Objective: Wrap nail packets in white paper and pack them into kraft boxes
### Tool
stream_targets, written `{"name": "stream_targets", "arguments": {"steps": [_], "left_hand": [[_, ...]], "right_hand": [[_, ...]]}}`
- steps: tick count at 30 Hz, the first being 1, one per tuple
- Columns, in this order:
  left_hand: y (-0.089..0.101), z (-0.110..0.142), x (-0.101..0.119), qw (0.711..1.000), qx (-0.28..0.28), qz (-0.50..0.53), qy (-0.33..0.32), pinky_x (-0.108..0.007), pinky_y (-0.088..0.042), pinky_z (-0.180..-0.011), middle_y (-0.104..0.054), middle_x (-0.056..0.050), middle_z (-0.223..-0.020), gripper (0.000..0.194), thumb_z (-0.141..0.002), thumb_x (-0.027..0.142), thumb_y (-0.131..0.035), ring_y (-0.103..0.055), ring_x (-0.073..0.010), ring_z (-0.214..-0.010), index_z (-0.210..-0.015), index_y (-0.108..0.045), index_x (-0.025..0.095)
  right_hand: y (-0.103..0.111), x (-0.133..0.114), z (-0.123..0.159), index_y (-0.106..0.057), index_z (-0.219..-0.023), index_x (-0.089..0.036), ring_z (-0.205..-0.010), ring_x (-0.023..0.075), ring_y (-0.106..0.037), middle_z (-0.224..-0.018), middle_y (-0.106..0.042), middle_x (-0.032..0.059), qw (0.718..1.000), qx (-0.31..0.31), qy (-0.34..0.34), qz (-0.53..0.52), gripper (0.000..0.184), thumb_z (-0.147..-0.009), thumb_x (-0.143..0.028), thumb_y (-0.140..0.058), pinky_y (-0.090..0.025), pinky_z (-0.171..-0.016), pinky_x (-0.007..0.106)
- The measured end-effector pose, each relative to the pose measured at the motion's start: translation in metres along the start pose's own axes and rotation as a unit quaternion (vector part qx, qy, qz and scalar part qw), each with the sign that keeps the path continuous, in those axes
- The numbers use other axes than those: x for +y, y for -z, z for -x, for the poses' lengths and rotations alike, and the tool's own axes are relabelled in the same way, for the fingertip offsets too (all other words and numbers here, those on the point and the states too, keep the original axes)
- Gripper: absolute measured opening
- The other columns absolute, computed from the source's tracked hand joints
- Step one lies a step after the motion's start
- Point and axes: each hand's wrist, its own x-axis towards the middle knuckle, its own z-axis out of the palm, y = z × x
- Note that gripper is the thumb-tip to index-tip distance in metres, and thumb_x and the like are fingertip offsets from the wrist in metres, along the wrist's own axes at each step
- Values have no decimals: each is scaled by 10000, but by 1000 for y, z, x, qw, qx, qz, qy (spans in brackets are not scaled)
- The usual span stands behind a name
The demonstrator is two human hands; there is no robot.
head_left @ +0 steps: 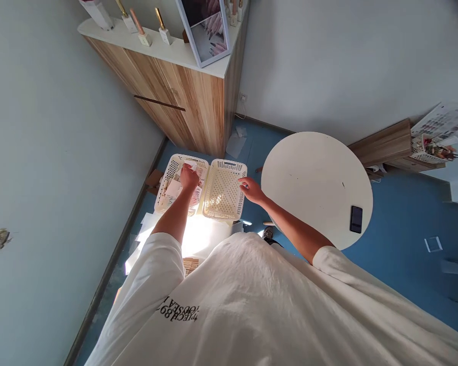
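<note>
My left hand (190, 177) reaches down into a white plastic basket (162, 195) full of small flat cards and packets (173, 189). Its fingers are closed by a white piece (192, 164); whether they grip it is hidden. A second white basket (222, 184), bare inside, stands right beside the first. Close to that basket's right rim is my right hand (251, 189), its fingers apart with nothing between them. I cannot tell whether it touches the rim.
A round white table (313, 173) with a phone (356, 219) on it stands at right. Behind is a wooden cabinet (175, 96) bearing bottles and a picture frame (208, 35). Papers (148, 223) lie on the blue floor by the left wall.
</note>
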Motion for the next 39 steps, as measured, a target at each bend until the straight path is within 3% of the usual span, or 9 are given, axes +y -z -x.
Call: {"name": "stream_targets", "arguments": {"steps": [4, 8, 11, 13, 19, 22, 25, 32, 39], "left_hand": [[23, 3, 12, 998, 51, 31, -30, -434, -511, -1035, -691, -96, -1099, 304, -907, 144, -596, -667, -284, -1124, -1195, -543, 224], [40, 9, 40, 990, 91, 77, -75, -398, -526, -1004, -685, -80, -1076, 322, -912, 144, -585, -681, -250, -1076, -1223, -553, 221], [35, 21, 69, 982, 84, 130, -110, -388, -546, -970, -697, -75, -1040, 334, -907, 153, -621, -689, -229, -1014, -1230, -565, 215], [20, 33, 91, 975, 63, 166, -133, -367, -556, -942, -705, -71, -1019, 315, -910, 158, -639, -693, -213, -986, -1213, -573, 214], [-63, 98, 154, 966, -62, 199, -152, -356, -576, -933, -732, -50, -1024, 263, -892, 156, -629, -717, -191, -973, -1144, -610, 225], [-116, 144, 181, 965, -133, 177, -140, -363, -571, -936, -747, -73, -1031, 250, -886, 141, -627, -729, -199, -975, -1128, -634, 203], [-169, 195, 200, 958, -204, 157, -127, -346, -578, -875, -761, -92, -1075, 248, -912, 166, -638, -731, -202, -980, -1157, -642, 202], [-279, 303, 222, 934, -341, 71, -81, -346, -584, -764, -770, -87, -1133, 247, -894, 210, -662, -733, -217, -932, -1139, -670, 240], [-348, 371, 232, 913, -396, 3, -97, -400, -593, -873, -759, -108, -1231, 365, -837, 126, -608, -721, -267, -1116, -1175, -672, 247]], "right_hand": [[-4, -5, 0, -660, -1354, -237, -1319, 259, -620, -1489, -592, 118, 1000, -5, 11, -11, 373, -1023, -307, -502, -528, -1123, 438], [-1, -6, 3, -678, -1332, -253, -1305, 252, -628, -1468, -607, 108, 1000, -2, 18, -20, 361, -1014, -304, -515, -530, -1115, 435], [7, -2, 8, -679, -1331, -251, -1291, 247, -640, -1472, -607, 110, 999, 7, 22, -24, 365, -1006, -290, -518, -543, -1093, 432], [17, 3, 11, -675, -1339, -248, -1282, 247, -647, -1468, -614, 112, 999, 19, 22, -28, 375, -999, -281, -521, -551, -1079, 433], [64, 36, 37, -523, -1535, -267, -1235, 254, -673, -1457, -643, 120, 994, 87, -11, -65, 555, -982, -296, -545, -567, -1057, 451], [95, 67, 63, -424, -1613, -254, -1213, 253, -686, -1445, -649, 133, 986, 135, -52, -88, 658, -969, -297, -550, -580, -1036, 433], [125, 109, 97, -486, -1569, -251, -1192, 250, -701, -1455, -645, 126, 976, 166, -100, -102, 609, -966, -304, -543, -595, -1009, 417], [170, 224, 183, -667, -1375, -236, -1207, 248, -700, -1387, -702, 108, 950, 188, -233, -89, 452, -943, -245, -535, -583, -1031, 409], [184, 312, 237, -688, -1350, -244, -1218, 254, -688, -1313, -721, 97, 935, 192, -285, -93, 477, -899, -215, -533, -551, -1091, 451]]}}
